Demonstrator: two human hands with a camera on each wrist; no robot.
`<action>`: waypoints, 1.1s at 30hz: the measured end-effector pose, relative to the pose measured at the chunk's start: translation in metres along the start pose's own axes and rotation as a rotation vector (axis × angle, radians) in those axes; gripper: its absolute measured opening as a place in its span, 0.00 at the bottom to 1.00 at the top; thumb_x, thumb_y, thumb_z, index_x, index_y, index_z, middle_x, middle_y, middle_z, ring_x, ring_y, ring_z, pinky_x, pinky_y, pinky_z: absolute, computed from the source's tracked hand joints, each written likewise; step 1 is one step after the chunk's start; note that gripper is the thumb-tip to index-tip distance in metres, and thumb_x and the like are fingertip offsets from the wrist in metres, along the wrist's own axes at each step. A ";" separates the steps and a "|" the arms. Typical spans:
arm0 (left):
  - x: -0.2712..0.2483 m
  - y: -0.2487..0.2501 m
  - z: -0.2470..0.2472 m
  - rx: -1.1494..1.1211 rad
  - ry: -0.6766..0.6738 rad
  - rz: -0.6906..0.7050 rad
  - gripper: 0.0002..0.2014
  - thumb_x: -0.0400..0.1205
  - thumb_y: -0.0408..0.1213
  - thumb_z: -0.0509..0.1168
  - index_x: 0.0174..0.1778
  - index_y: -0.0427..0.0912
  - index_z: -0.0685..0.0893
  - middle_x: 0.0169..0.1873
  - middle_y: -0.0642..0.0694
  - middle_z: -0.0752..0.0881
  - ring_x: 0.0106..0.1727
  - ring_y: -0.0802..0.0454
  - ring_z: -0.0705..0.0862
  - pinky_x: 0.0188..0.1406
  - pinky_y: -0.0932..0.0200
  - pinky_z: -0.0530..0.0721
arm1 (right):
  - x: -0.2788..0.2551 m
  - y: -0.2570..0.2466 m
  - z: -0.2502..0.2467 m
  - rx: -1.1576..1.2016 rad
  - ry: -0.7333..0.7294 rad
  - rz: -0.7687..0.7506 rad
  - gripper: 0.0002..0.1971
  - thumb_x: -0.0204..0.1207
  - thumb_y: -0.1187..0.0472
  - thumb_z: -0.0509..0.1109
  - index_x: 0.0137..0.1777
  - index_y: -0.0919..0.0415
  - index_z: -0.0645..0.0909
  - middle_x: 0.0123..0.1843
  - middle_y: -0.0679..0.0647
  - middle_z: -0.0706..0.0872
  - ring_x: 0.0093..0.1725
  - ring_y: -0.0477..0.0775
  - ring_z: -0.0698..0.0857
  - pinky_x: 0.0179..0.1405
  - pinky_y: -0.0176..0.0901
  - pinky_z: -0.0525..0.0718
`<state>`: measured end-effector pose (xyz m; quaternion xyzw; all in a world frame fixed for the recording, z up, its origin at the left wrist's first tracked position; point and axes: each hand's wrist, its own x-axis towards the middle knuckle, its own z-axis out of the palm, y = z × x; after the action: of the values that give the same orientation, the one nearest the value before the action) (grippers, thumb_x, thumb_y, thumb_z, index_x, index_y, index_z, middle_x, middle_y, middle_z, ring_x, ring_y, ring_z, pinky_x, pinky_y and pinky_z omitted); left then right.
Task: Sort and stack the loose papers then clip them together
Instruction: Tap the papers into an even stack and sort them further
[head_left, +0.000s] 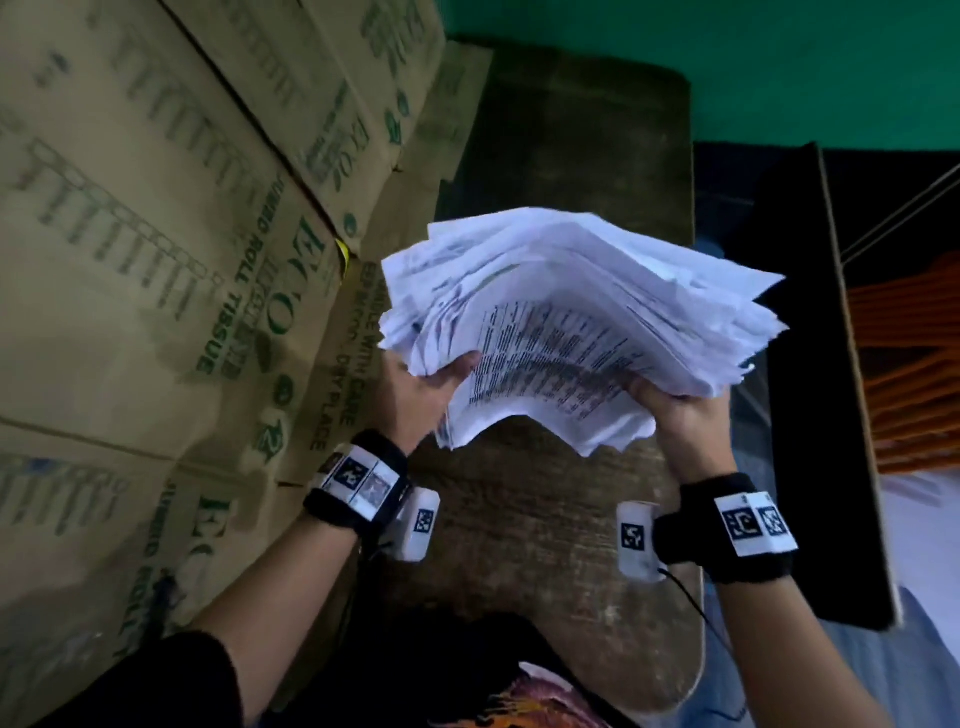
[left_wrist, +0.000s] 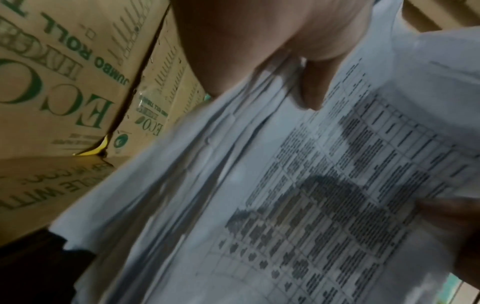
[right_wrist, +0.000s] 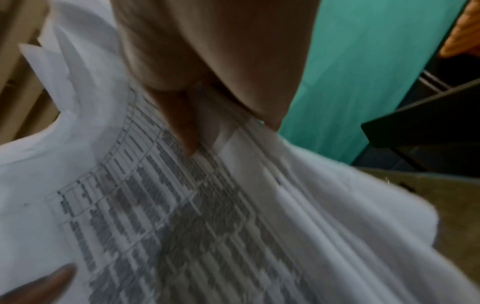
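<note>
A thick, uneven stack of white printed papers (head_left: 576, 322) is held up in the air above a worn wooden table (head_left: 524, 545). My left hand (head_left: 431, 387) grips its near left side, thumb on the top sheet. My right hand (head_left: 675, 410) grips the near right side in the same way. The sheets fan out and bow in the middle. In the left wrist view the papers (left_wrist: 298, 195) show a printed table, with my left thumb (left_wrist: 311, 86) on top. The right wrist view shows the same papers (right_wrist: 182, 216) under my right thumb (right_wrist: 182, 123). No clip is visible.
Brown cardboard boxes (head_left: 156, 260) with green print are stacked tightly along the left of the table. A green wall (head_left: 779, 62) stands behind. A dark board (head_left: 810, 364) and orange strips (head_left: 914, 374) lie to the right.
</note>
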<state>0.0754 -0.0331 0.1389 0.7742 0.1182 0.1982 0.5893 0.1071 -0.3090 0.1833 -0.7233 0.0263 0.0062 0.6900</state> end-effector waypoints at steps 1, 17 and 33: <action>0.003 -0.014 0.000 0.041 -0.008 -0.012 0.26 0.66 0.62 0.76 0.42 0.41 0.83 0.42 0.48 0.89 0.53 0.48 0.89 0.51 0.40 0.87 | 0.006 -0.001 -0.003 -0.024 -0.019 -0.055 0.20 0.64 0.74 0.76 0.58 0.71 0.81 0.49 0.46 0.89 0.48 0.42 0.87 0.50 0.36 0.85; 0.040 0.030 0.041 -0.079 -0.101 -0.104 0.20 0.75 0.16 0.65 0.55 0.44 0.79 0.40 0.60 0.79 0.37 0.79 0.81 0.40 0.79 0.79 | 0.043 0.003 0.027 -0.069 0.020 -0.138 0.10 0.66 0.72 0.72 0.47 0.62 0.82 0.40 0.37 0.90 0.40 0.34 0.85 0.41 0.29 0.81; 0.005 0.007 0.022 -0.057 -0.225 -0.231 0.19 0.74 0.21 0.71 0.61 0.31 0.80 0.46 0.58 0.84 0.42 0.80 0.83 0.42 0.81 0.78 | 0.013 0.037 0.029 -0.206 -0.024 0.003 0.17 0.66 0.73 0.68 0.56 0.62 0.80 0.55 0.50 0.84 0.47 0.29 0.84 0.50 0.27 0.81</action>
<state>0.0895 -0.0518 0.1421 0.7558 0.1339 0.0444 0.6394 0.1187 -0.2826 0.1448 -0.7904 0.0184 0.0186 0.6121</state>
